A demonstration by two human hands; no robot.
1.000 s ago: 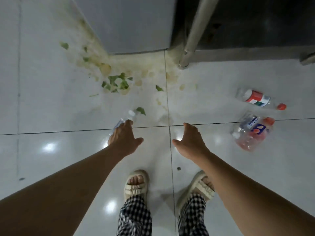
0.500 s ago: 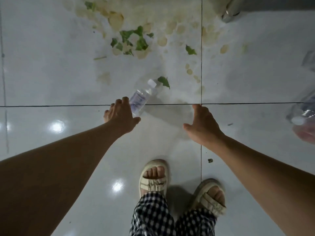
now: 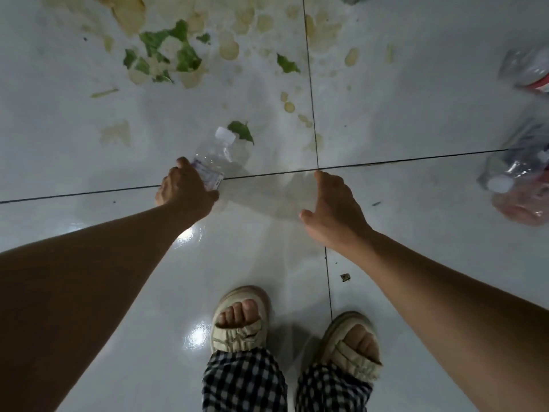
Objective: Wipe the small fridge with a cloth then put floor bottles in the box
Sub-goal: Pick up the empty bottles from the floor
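A clear plastic bottle (image 3: 218, 156) with a white cap lies on the white tiled floor, cap pointing away from me. My left hand (image 3: 184, 190) covers its lower, labelled end with the fingers curled around it. My right hand (image 3: 334, 211) hovers empty over the floor to the right, fingers extended. At the right edge lie a crumpled clear bottle with a white cap (image 3: 517, 176) and, farther up, another bottle with a red label (image 3: 528, 69), both partly cut off. The fridge and the box are out of view.
Green leaf scraps (image 3: 175, 52) and yellowish stains (image 3: 228, 49) spread over the floor beyond the bottle. One leaf (image 3: 242, 130) lies next to the bottle's cap. My sandalled feet (image 3: 240, 319) stand at the bottom centre.
The view has tilted down and closer to the floor; the fridge base left the frame. My left hand has closed around the bottle's lower end. The right hand stays open beside it.
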